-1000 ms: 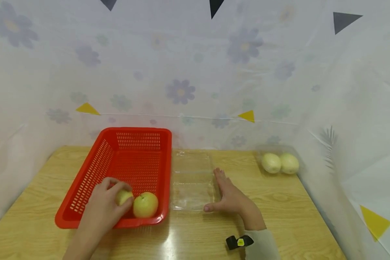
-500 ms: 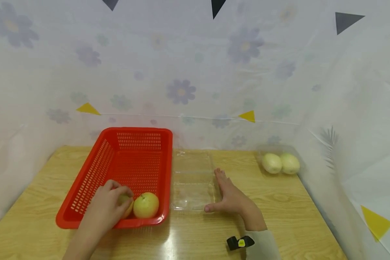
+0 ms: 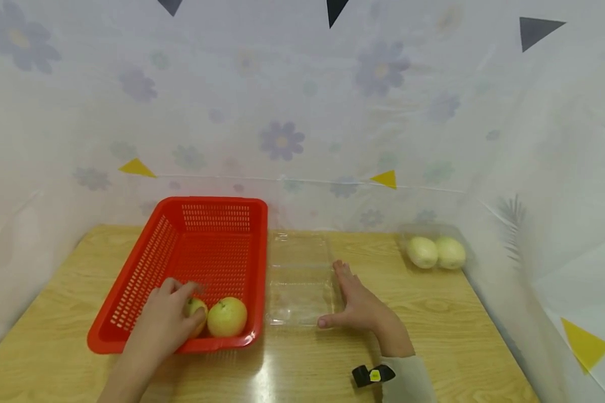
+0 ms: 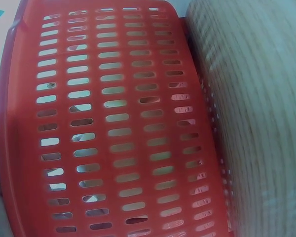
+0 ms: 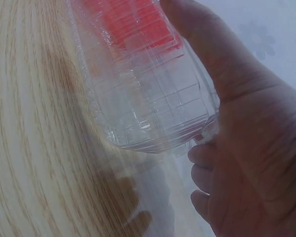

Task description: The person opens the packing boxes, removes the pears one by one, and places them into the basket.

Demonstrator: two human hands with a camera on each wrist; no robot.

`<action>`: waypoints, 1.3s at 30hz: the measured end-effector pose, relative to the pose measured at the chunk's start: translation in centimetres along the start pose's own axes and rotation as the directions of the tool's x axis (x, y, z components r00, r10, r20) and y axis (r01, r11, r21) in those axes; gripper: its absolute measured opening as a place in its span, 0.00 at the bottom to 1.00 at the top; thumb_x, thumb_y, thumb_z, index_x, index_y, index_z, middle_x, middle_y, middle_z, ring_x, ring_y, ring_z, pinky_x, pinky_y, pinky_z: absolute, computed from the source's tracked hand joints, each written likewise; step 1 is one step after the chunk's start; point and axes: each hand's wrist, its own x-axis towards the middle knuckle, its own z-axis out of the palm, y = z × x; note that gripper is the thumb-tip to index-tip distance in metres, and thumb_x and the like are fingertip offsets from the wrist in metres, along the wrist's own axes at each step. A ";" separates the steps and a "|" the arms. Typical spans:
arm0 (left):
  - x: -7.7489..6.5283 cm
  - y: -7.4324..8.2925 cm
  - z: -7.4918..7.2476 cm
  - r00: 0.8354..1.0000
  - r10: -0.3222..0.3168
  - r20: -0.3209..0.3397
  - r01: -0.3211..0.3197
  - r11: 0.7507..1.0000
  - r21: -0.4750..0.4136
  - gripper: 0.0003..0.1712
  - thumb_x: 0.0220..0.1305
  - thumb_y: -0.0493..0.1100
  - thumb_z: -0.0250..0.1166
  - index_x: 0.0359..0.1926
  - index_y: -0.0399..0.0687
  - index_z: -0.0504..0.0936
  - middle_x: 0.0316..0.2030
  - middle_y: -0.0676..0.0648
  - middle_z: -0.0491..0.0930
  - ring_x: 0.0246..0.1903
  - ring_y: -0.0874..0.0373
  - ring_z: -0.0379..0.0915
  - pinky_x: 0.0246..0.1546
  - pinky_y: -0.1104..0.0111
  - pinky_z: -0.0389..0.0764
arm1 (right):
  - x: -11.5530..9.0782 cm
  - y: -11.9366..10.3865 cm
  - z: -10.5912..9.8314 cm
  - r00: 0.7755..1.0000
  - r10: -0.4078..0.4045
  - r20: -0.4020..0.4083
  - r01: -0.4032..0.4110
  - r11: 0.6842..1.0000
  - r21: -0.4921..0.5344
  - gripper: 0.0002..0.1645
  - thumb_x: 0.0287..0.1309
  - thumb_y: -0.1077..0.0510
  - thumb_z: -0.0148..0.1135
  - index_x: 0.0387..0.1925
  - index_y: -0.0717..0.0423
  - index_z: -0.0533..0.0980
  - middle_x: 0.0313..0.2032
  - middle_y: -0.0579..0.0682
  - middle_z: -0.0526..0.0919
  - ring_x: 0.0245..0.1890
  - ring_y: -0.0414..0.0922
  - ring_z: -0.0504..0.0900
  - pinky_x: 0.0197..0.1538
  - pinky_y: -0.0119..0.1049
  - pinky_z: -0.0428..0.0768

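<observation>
My left hand (image 3: 163,316) reaches into the front of a red basket (image 3: 264,252). Its thumb and fingers curl round a yellow-green apple (image 3: 196,307), with the index finger raised over the top. Right beside it sits a second apple (image 3: 227,317), stem up. The basket's slotted wall (image 4: 113,118) fills the left wrist view, hiding the left fingers. A clear plastic tray (image 3: 301,299) lies to the basket's right. With fingers and thumb spread, my right hand (image 3: 360,310) rests against its right side and near corner; the right wrist view shows the tray's clear wall (image 5: 163,98) beside the thumb.
Two pale apples (image 3: 436,253) sit in another clear container at the back right of the wooden table (image 3: 433,330). Behind hangs a flowered white curtain (image 3: 322,112). A black strap (image 3: 373,375) is on the right cuff.
The left fingers closed further over the apple, then the index finger lifted and more of the apple shows. The apple has settled slightly lower. The right hand keeps its place.
</observation>
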 end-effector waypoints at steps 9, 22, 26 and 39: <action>0.1 -0.3 0.0 0.999 0.002 0.037 -0.001 1.000 -0.018 0.10 0.53 0.46 0.68 0.38 0.55 0.81 0.42 0.43 0.75 0.34 0.50 0.67 0.32 0.60 0.70 | 0.1 0.2 0.2 1.000 0.004 0.001 -0.004 1.000 0.029 0.84 0.37 0.29 0.77 0.79 0.52 0.31 0.79 0.59 0.32 0.78 0.57 0.31 0.76 0.58 0.39; 0.3 -0.8 -0.2 0.997 0.063 0.040 -0.062 0.998 -0.023 0.06 0.59 0.44 0.66 0.38 0.55 0.81 0.39 0.46 0.77 0.33 0.52 0.68 0.33 0.58 0.72 | 0.2 0.1 0.2 1.000 0.000 0.006 0.000 0.999 0.050 0.84 0.38 0.28 0.76 0.79 0.48 0.29 0.79 0.56 0.31 0.78 0.57 0.30 0.76 0.59 0.39; 0.3 -0.7 -0.3 0.997 0.073 0.037 -0.072 0.997 -0.016 0.07 0.59 0.41 0.64 0.40 0.54 0.82 0.38 0.48 0.77 0.31 0.54 0.67 0.32 0.59 0.72 | 0.2 0.1 0.2 1.000 0.001 0.006 -0.002 0.998 0.056 0.84 0.38 0.29 0.77 0.79 0.49 0.29 0.79 0.57 0.31 0.78 0.58 0.30 0.75 0.59 0.40; 0.4 -0.4 0.0 0.996 0.089 0.024 -0.089 0.996 -0.027 0.09 0.58 0.39 0.63 0.40 0.53 0.83 0.35 0.50 0.75 0.29 0.56 0.65 0.31 0.64 0.69 | 0.6 -0.3 1.0 0.999 -0.014 -0.049 0.014 1.000 0.002 0.85 0.34 0.24 0.75 0.79 0.47 0.31 0.79 0.56 0.35 0.78 0.55 0.34 0.76 0.55 0.44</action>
